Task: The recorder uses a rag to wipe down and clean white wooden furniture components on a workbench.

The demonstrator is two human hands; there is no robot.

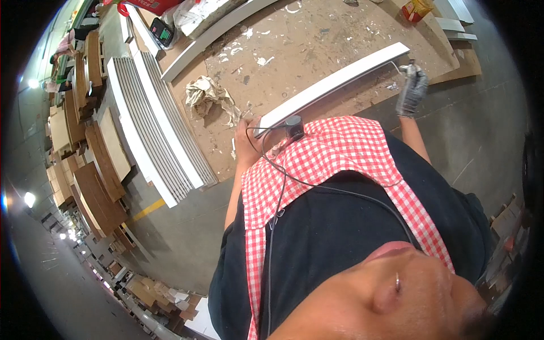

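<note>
A long white board (pixel 334 82) lies slantwise over the worktable, its left end close to my apron. At that left end my bare left hand (pixel 247 141) is closed on the board, with its fingers partly hidden. My right hand (pixel 413 90), in a grey-white work glove, is beside the board's far right end. Its fingers are closed, and a thin pale thing (pixel 396 66) sticks out from them towards the board's edge; what it is I cannot make out. Left of the board, a crumpled cream cloth (pixel 209 97) rests on the table.
Brown sheeting (pixel 317 39), spotted with white flakes, covers the table. Another white strip (pixel 212 37) runs along its far left. Stacked white boards (pixel 156 124) stand further left. A yellow-red jar (pixel 416 10) is at the far right. A black cable (pixel 340 192) hangs across my chest.
</note>
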